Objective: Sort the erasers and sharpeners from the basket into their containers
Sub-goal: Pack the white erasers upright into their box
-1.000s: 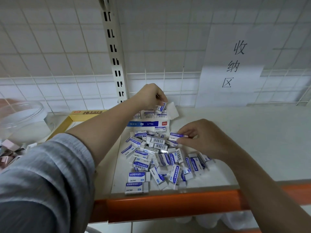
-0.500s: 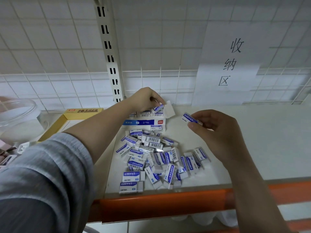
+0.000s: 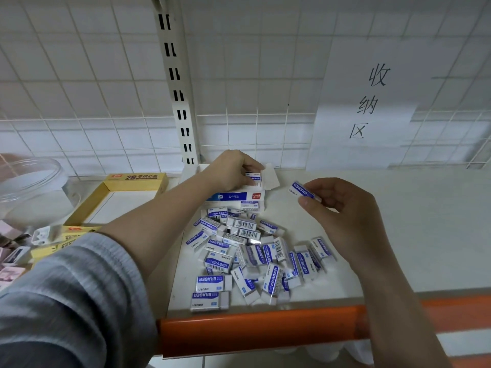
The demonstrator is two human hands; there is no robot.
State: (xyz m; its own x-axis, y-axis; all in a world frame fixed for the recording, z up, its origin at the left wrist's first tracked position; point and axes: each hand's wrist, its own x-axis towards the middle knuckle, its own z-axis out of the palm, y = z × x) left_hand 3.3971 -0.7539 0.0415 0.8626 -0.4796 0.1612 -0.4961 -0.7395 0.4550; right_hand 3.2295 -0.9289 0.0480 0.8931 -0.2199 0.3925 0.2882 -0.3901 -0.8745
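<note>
White wire-grid shelving backs your work surface, with the yellow box (image 3: 114,197) standing open at far left. Your left hand (image 3: 231,170) pinches an eraser (image 3: 253,177) at the mouth of the eraser carton (image 3: 233,196). Loose erasers (image 3: 252,251) lie piled nearer you. Your right hand (image 3: 342,208) grips another eraser (image 3: 303,189), its long axis slanting toward the carton, which lies just left and slightly farther.
</note>
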